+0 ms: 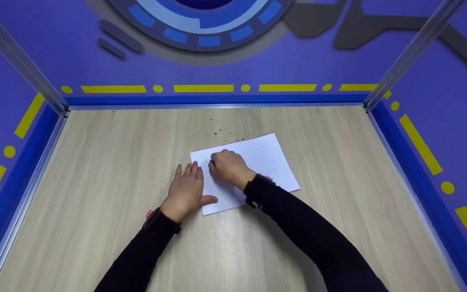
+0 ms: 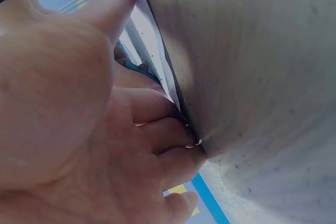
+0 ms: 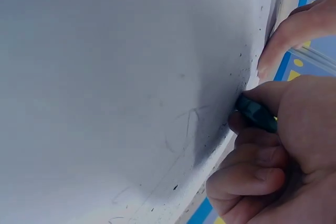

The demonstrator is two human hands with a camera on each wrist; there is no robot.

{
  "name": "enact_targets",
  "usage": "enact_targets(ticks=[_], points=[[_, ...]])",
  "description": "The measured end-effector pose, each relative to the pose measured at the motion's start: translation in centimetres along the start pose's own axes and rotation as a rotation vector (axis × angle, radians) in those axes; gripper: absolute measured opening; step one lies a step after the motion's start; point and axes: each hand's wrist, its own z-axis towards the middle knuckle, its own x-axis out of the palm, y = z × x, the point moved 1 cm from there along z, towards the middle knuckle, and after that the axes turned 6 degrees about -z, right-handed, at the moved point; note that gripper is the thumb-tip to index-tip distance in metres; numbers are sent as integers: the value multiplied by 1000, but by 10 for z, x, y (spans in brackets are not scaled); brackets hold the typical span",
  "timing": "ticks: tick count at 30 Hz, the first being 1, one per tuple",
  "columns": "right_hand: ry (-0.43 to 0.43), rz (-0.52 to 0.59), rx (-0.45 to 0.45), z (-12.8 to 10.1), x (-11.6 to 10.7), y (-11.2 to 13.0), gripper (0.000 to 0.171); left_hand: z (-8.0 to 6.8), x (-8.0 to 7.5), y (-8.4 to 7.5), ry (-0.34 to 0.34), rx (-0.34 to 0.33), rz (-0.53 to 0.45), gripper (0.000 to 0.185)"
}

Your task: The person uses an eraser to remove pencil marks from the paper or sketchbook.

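Observation:
A white sheet of paper (image 1: 262, 156) lies slightly turned on the wooden table. Over its left half, my right hand (image 1: 230, 167) pinches a small dark green eraser (image 3: 256, 113) between thumb and curled fingers, low against the sheet. In the right wrist view, faint pencil lines (image 3: 193, 121) and dark crumbs show on the paper near the eraser. My left hand (image 1: 185, 190) rests flat at the sheet's left edge, fingers extended forward and thumb (image 1: 209, 199) lying on the paper. From the left wrist, the paper's edge shows under that thumb.
Dark crumbs (image 1: 229, 133) are scattered on the table (image 1: 136, 162) just beyond the sheet's far edge. Blue panels (image 1: 201, 73) with yellow markings and metal framing enclose the table at the back, left and right.

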Motion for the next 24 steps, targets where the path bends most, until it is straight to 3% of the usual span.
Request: enact_targets(ticks=[9, 13, 18, 24], points=[[183, 95, -109, -25, -15, 0, 34, 0, 0, 1, 11, -2, -27, 116], [243, 79, -161, -30, -16, 10, 31, -2, -3, 0, 0, 6, -31, 114], [225, 19, -129, -25, -6, 16, 27, -1, -2, -1, -2, 18, -40, 114], [103, -16, 19, -6, -2, 15, 29, 1, 2, 2, 10, 7, -29, 116]])
